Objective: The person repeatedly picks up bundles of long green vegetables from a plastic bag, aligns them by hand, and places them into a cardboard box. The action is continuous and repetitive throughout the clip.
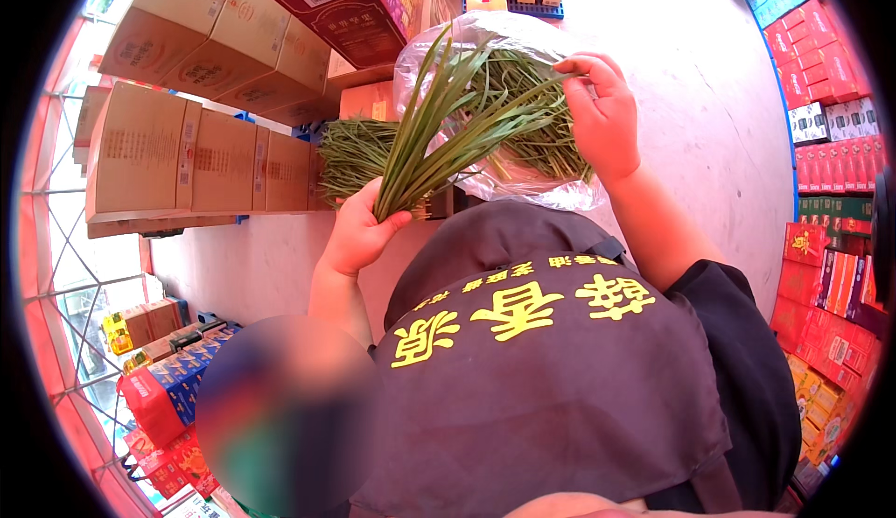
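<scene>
A bunch of long green leaves, which look like garlic chives (437, 133), fans upward from my left hand (367, 227); its fingers are closed around the stem ends. My right hand (602, 108) pinches the tip of a leaf between thumb and fingers, at the right side of the bunch. Behind and below, a clear plastic bag (420, 63) lies open with a pile of the same greens (539, 91) in it. Another heap of greens (353, 157) sits left of the bag, beside cardboard boxes.
Stacked cardboard cartons (143, 154) stand at the left, with a dark red box (336, 0) above them. Red drink cartons (822, 42) line the right side. A blurred person (287, 413) is close by at lower left, near gift boxes (168, 392).
</scene>
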Action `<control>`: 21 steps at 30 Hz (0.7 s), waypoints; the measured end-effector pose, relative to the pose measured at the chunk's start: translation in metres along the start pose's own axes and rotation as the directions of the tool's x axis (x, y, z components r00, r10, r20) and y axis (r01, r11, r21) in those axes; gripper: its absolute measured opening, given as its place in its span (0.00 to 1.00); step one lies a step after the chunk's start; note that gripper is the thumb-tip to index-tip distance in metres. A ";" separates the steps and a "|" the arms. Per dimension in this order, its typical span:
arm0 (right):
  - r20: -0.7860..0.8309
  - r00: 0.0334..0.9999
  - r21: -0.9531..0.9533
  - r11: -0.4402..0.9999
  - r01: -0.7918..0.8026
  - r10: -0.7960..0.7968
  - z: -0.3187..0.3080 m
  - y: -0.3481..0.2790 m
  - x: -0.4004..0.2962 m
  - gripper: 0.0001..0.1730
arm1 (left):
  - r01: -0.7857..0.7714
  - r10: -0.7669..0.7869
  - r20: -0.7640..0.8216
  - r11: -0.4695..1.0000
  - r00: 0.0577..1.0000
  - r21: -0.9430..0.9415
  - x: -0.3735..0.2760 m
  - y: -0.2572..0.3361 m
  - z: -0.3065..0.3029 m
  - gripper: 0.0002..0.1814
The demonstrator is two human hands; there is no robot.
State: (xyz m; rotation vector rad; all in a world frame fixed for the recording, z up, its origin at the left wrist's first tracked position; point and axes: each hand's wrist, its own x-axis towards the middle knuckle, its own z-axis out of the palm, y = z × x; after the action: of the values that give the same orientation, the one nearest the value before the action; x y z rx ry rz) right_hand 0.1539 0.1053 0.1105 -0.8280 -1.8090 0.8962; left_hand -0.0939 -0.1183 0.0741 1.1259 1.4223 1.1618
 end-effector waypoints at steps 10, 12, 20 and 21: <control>0.595 0.752 -0.215 0.845 0.490 -0.284 0.033 -0.019 -0.014 0.10 | -0.004 0.000 0.021 0.984 1.000 0.180 0.009 0.020 0.018 0.18; 0.608 0.739 -0.192 0.850 0.491 -0.289 0.031 -0.011 -0.013 0.08 | -0.012 0.009 0.012 0.967 1.000 0.254 0.008 0.020 0.017 0.18; 0.222 0.973 -0.443 0.896 0.038 0.069 -0.030 0.027 0.015 0.09 | -0.023 0.121 -0.083 0.688 0.989 0.726 -0.003 0.043 0.014 0.14; 0.140 0.986 -0.318 0.947 -0.044 0.093 -0.034 0.014 0.020 0.09 | -0.032 0.141 -0.084 0.668 0.986 0.743 -0.003 0.045 0.014 0.13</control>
State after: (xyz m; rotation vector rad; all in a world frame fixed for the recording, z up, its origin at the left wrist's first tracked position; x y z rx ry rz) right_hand 0.1806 0.1369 0.1182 -1.0517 -2.1043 0.7406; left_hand -0.0760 -0.1141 0.1172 1.7102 2.0634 0.7078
